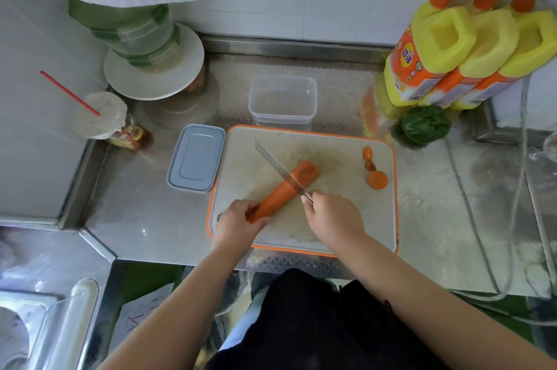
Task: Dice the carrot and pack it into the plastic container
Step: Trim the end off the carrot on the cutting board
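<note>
Carrot (283, 190), one; three offcuts (373, 167)

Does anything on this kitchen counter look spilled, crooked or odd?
Nothing is spilled or broken. The one oddity is the stack of green-rimmed bowls on an overturned plate at back left, which looks precarious. The carrot, knife and container look ordinary.
</note>
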Demonstrator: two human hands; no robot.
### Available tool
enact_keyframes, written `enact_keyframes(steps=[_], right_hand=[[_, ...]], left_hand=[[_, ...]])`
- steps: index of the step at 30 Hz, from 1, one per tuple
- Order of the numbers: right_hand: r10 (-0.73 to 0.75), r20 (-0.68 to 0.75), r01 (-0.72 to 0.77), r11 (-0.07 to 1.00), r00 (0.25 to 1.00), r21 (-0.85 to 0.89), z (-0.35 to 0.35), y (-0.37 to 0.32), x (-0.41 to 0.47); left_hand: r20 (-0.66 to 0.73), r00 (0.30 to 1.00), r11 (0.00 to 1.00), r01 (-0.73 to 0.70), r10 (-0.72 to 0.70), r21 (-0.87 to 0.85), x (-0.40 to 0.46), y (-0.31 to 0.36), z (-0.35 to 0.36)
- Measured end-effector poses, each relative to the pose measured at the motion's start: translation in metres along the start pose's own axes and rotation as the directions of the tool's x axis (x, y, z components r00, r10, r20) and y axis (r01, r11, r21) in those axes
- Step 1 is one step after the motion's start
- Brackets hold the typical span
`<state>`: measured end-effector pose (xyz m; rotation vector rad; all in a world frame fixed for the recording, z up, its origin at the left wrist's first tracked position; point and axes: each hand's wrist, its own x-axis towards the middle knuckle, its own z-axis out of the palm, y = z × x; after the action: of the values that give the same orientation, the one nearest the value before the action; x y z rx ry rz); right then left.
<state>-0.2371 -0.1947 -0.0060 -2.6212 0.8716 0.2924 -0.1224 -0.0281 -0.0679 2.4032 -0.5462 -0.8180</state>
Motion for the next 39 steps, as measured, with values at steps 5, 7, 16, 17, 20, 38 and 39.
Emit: enact_keyframes(steps=[5, 7, 16, 17, 20, 38, 39], right_hand=[[-0.015, 0.038, 0.015, 1.000, 0.999, -0.006, 0.002, -0.005, 0.000], [-0.003, 0.055, 0.003, 1.000, 0.998, -0.012, 0.002, -0.006, 0.001], [0.134, 0.200, -0.134, 0.991, 0.971, -0.013, 0.004, -0.017, 0.014], [0.142, 0.206, -0.142, 0.990, 0.968, -0.015, 0.005, -0.019, 0.015], [0.177, 0.220, -0.175, 0.984, 0.959, -0.028, 0.012, -0.020, 0.020], [0.133, 0.222, -0.142, 0.989, 0.966, 0.028, 0.014, -0.011, 0.021], [0.131, 0.192, -0.144, 0.988, 0.973, 0.055, 0.011, -0.011, 0.020]], left_hand=[[-0.011, 0.999, 0.999, -0.041, 0.040, -0.030, -0.004, -0.012, -0.001], [-0.024, 0.998, 0.998, -0.057, 0.056, -0.042, -0.006, -0.015, -0.001], [-0.048, 0.999, 0.984, 0.010, -0.018, -0.177, -0.008, -0.013, 0.002], [-0.050, 0.998, 0.983, 0.013, -0.023, -0.186, -0.008, -0.013, 0.001], [-0.057, 0.998, 0.980, 0.002, -0.014, -0.199, -0.008, -0.012, 0.001], [-0.087, 0.995, 0.987, -0.065, 0.053, -0.145, -0.020, -0.031, 0.002], [-0.111, 0.993, 0.985, -0.052, 0.034, -0.164, -0.022, -0.031, 0.002]])
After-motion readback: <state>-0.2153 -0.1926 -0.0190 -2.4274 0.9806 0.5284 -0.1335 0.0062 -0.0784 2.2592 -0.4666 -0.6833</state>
